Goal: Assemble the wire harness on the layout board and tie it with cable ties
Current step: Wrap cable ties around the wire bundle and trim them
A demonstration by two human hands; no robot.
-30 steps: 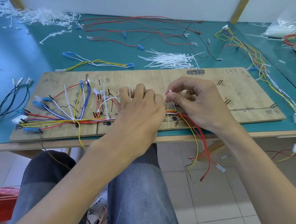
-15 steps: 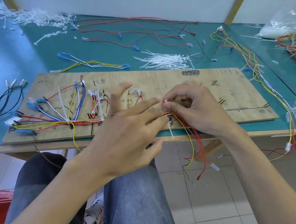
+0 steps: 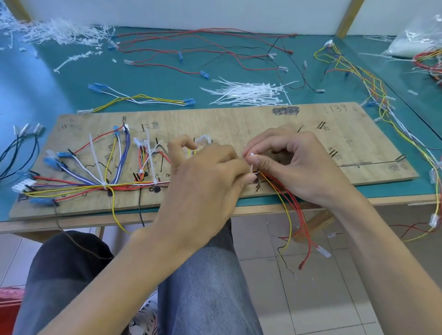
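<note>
My right hand pinches the cable tie at its top and my left hand pinches its lower end, the tie standing crosswise over the sideways-running wire bundle.

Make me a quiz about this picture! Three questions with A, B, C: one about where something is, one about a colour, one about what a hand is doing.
1. Where is the heap of loose cable ties? A on the green table behind the layout board; B on the floor; C on the lap.
2. Most wires hanging off the board's front edge are? A green; B red; C purple.
3. What is the right hand doing? A lying flat; B holding scissors; C pinching a white cable tie.
Answers: 1 A, the heap lies past the board's far edge. 2 B, red strands outnumber yellow and black. 3 C, thumb and finger pinch the tie's end.
</note>
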